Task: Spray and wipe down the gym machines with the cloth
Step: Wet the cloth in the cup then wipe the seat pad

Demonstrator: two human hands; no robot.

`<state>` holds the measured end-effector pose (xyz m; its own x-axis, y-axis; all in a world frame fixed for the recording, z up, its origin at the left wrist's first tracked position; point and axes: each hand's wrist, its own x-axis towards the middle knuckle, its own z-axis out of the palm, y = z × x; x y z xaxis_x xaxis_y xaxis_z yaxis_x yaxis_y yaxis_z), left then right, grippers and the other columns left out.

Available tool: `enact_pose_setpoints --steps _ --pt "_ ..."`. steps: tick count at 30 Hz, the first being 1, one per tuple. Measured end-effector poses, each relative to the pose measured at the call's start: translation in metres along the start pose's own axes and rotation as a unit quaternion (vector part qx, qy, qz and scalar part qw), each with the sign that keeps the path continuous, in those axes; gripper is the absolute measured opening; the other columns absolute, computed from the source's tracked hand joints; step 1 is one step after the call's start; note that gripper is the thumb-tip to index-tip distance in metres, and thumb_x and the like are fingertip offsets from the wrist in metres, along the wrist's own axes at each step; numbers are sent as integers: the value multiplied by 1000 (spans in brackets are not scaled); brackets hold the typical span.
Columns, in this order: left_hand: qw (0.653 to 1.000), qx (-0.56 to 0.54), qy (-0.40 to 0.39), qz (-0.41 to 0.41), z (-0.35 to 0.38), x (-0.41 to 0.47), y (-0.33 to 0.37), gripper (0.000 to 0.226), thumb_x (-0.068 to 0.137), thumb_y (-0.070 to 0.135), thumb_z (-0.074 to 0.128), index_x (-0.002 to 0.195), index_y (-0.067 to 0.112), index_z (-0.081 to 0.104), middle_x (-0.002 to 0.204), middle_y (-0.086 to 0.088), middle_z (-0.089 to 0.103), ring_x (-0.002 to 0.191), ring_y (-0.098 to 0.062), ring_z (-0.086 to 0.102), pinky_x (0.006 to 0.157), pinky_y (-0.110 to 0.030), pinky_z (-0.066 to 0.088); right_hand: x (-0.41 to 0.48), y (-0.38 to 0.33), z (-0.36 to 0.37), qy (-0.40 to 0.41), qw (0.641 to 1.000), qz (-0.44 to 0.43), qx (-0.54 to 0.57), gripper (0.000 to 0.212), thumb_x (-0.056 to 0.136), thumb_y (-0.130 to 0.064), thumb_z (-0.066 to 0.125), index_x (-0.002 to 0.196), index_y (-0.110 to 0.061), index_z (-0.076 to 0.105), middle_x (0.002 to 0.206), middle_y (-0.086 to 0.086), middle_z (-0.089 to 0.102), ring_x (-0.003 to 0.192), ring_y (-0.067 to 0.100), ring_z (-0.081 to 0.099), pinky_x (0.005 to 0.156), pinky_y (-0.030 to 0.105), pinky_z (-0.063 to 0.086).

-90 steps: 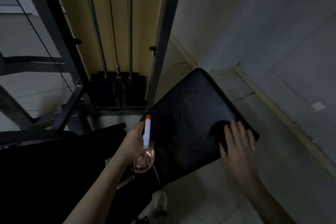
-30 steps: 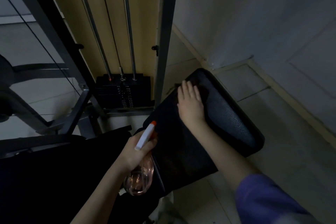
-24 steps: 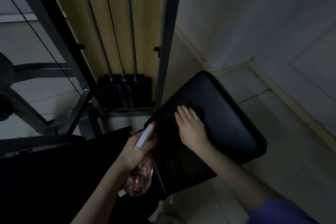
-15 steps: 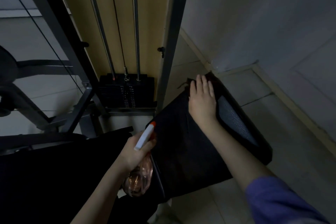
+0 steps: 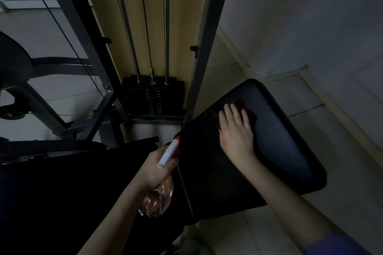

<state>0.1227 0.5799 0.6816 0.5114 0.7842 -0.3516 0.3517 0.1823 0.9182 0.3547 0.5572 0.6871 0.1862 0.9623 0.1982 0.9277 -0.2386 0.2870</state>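
Presently: cloth (image 5: 250,114) under right hand (image 5: 236,132) on seat pad (image 5: 279,145); spray bottle (image 5: 167,154) in left hand (image 5: 154,168).
Right hand lies flat, fingers straight, pressing the dark cloth onto the black textured pad near its far-left part; only the cloth's edge shows past the fingertips. Left hand fingers wrap the bottle neck. Bottle: clear pinkish body, white head, orange tip. Long axis runs lower left to upper right, tip toward the pad's left edge.

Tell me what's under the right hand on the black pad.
A dark cloth lies flat on the seat pad; only its edges show. The right hand covers the rest.
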Motion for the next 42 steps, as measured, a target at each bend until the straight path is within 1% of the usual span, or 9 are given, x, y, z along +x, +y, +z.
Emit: enact_pose_setpoints --steps 6,12,16,19,24,27,30,34,42 --pt "1000 19 17 -15 0 -11 -4 45 65 36 59 92 0 59 76 -5 59 65 -14 54 64 -31 44 23 -54 31 -120 989 -89 2 59 99 -20 39 149 -7 10 158 13 -1 145 28 -1 114 42 -9" --pt "999 20 12 -43 1 -21 -6 36 70 24 55 93 -2 59 82 -11 59 72 -22 56 66 -33 45 -63 -65 29 -234 960 -152 21 59 101 -34 26 149 -7 9 158 10 -1 146 23 -4 109 38 -18" --pt "999 -1 17 -45 7 -24 -8 10 80 15 60 84 24 56 80 -8 59 71 -21 56 67 -34 46 -67 -28 0 -114 990 -71 41 62 78 -18 65 135 -2 47 145 19 38 135 29 36 115 45 12" --pt "999 16 12 -47 13 -25 -11 20 89 0 57 87 21 57 78 -6 59 68 -19 57 60 -24 46 -38 -3 -8 10 999 13 37 54 69 -7 60 123 -4 60 134 22 51 124 35 49 105 48 34" --pt "998 47 -5 -49 22 -30 -17 14 88 -1 58 87 13 58 78 -5 58 67 -16 57 60 -24 46 -33 -39 13 -85 995 -51 -25 50 82 -27 64 129 -13 56 144 12 43 136 33 35 114 47 14" --pt "998 44 -7 -46 24 -30 -21 8 88 -1 57 95 -4 58 78 -9 58 66 -18 56 60 -26 45 -76 -52 34 -134 984 -117 -17 50 67 -22 78 114 -10 67 133 14 55 127 33 47 112 46 18" --pt "998 44 -20 -42 25 -30 -20 13 87 5 58 95 -5 56 78 -10 58 67 -21 56 61 -31 46 -119 -42 32 -125 981 -151 8 32 79 -13 54 104 -10 72 125 14 61 121 32 54 108 44 25" --pt "998 40 -31 -42 30 -32 -16 11 88 5 58 84 15 54 79 -10 58 69 -22 55 62 -29 46 -142 -6 11 -67 990 -115 49 49 77 -12 33 110 -7 70 125 14 61 120 32 55 104 46 28" --pt "998 47 -40 -28 38 -36 -18 22 90 3 57 94 25 57 85 -16 62 75 -31 58 69 -39 49 -106 10 -12 40 995 77 43 44 84 -10 62 127 -8 57 145 14 41 135 31 32 112 45 18"
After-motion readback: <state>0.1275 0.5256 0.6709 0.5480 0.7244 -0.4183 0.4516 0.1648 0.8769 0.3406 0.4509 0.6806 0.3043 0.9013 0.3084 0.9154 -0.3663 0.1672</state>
